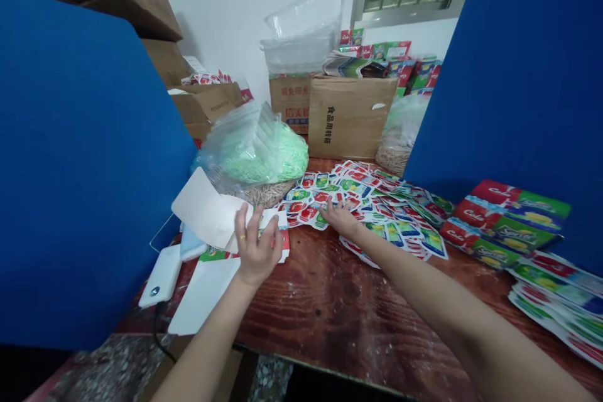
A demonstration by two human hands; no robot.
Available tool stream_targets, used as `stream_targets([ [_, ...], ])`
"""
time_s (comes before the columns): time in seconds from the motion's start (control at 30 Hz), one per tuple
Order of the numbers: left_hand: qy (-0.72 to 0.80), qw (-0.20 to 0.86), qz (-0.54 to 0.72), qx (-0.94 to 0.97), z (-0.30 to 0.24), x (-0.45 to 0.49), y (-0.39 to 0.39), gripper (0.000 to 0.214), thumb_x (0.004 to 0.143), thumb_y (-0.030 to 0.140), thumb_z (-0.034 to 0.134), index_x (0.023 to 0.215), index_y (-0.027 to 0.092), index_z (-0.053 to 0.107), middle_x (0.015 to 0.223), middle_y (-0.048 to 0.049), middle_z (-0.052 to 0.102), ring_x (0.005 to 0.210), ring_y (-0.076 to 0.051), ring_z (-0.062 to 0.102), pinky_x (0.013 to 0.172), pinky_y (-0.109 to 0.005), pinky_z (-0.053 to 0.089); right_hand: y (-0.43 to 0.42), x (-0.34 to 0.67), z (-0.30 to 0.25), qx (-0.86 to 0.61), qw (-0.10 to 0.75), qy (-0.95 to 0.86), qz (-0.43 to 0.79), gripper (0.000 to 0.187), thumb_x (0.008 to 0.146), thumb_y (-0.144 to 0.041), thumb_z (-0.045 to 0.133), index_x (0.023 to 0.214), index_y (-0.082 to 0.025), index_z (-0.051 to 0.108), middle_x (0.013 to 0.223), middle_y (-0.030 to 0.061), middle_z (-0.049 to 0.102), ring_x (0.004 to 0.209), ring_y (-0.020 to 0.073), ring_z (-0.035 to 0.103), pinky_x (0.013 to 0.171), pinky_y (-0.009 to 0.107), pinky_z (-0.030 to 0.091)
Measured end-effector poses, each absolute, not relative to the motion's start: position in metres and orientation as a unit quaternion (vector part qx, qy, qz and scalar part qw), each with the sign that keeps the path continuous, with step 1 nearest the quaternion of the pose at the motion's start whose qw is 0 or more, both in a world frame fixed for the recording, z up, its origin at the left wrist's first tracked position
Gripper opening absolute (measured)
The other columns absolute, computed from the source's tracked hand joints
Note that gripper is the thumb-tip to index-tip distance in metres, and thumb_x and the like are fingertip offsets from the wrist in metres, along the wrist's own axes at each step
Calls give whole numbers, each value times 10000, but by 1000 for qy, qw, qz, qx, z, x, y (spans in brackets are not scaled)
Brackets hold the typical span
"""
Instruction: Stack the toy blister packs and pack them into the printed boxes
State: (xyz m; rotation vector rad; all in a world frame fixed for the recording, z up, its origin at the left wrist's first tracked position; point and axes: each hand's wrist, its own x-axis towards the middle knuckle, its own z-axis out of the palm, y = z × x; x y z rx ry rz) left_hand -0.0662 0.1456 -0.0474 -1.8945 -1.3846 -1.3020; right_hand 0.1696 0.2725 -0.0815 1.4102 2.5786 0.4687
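Observation:
My left hand (254, 245) rests on a white flattened carton sheet (207, 210) near the table's left side, fingers curled over its edge, a ring on one finger. My right hand (340, 217) reaches forward, fingers spread flat on a loose heap of small red, green and blue printed packets (377, 198) in the middle of the wooden table (330, 308). Nothing is lifted off the table by either hand.
Blue panels (70, 169) stand at both sides. A clear bag of green material (259, 147) sits behind the sheets. Cardboard boxes (348, 116) line the back wall. Flat Cola and Sprite cartons (509, 220) are stacked at right. A white device with a cable (162, 276) lies at left.

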Motion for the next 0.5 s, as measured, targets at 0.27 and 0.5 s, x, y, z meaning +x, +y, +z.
stream_targets([
  [0.27,-566,1,-231,-791,-100,-24,210,601,887,226,482,1463,190,319,1541,-184,237,1432,-351,194,1104,-532,289,210,242,-87,326,11,925,194,657,835,54,398,1429,-228,403,1454,189,405,1289,375,443,1011,645,347],
  [0.5,-583,-93,-168,-789,-118,17,192,566,926,495,412,1398,184,450,1488,-201,348,1422,-388,202,1110,-593,197,121,324,-110,266,-67,949,153,658,881,-18,441,1454,-326,339,1538,33,309,1452,305,98,1082,612,315],
])
